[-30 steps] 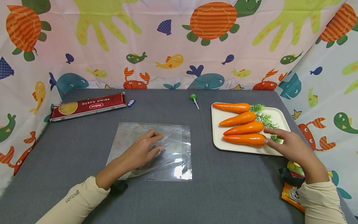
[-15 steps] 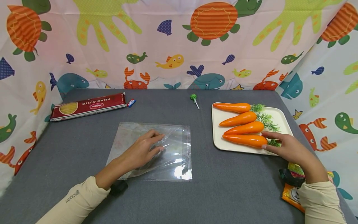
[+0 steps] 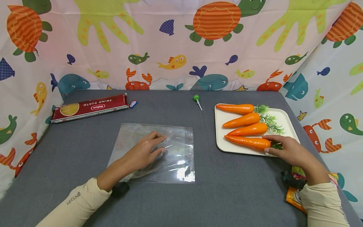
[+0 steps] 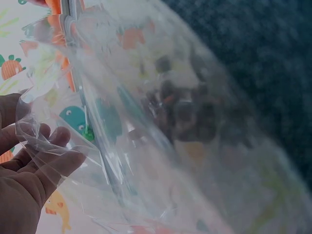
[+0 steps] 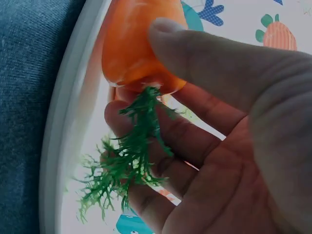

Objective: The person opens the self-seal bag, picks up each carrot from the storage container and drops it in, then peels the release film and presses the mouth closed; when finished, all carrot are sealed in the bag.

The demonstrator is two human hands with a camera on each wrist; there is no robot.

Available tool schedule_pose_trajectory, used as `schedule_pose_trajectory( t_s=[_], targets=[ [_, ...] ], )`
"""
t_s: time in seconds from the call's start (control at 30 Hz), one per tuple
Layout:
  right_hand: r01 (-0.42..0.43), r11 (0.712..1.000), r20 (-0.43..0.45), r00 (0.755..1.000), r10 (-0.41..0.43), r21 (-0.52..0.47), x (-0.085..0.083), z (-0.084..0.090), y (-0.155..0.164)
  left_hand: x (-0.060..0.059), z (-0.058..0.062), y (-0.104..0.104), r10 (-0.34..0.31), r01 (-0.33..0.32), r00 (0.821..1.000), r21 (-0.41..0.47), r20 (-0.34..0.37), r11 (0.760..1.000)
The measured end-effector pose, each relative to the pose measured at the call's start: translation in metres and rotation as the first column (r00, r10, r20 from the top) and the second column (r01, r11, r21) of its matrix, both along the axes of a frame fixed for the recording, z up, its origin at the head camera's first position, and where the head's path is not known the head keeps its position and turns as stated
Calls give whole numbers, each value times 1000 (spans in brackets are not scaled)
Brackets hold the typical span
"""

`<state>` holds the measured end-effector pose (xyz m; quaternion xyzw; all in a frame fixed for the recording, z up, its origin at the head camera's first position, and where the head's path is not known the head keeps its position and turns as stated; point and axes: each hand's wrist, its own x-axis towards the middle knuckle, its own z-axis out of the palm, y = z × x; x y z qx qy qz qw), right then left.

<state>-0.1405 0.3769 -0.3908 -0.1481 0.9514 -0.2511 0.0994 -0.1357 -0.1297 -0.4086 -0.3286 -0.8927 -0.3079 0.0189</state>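
Note:
Several orange carrots with green tops lie on a white tray [image 3: 286,121] at the right. My right hand [image 3: 283,149] grips the thick end of the nearest carrot [image 3: 246,142]. In the right wrist view the thumb [image 5: 219,58] lies over that carrot [image 5: 136,48] and the fingers curl under it by its green leaves [image 5: 131,161]. My left hand [image 3: 144,151] rests on a flat clear plastic bag [image 3: 178,157] in the middle of the grey table, fingers relaxed. In the left wrist view the crinkled bag [image 4: 170,146] lies against the fingertips [image 4: 53,141].
A red pasta packet [image 3: 89,107] and a small wrapped candy [image 3: 132,104] lie at the back left. A green lollipop [image 3: 196,100] lies at the back centre. Snack packets [image 3: 295,189] sit at the right edge. Printed cloth walls stand on three sides.
My right hand has drawn in over the tray's near edge and closed round the nearest carrot's thick end; the carrot has turned slightly. The left hand has stayed on the bag.

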Motion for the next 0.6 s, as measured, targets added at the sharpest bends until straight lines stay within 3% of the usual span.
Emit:
schedule_pose_trajectory(
  t_s=[0.6],
  targets=[
    [-57, 994, -125, 991, 45, -92, 8, 18, -25, 1, 1, -1, 4, -4, 1000, -2, -4, 1000]
  ],
)
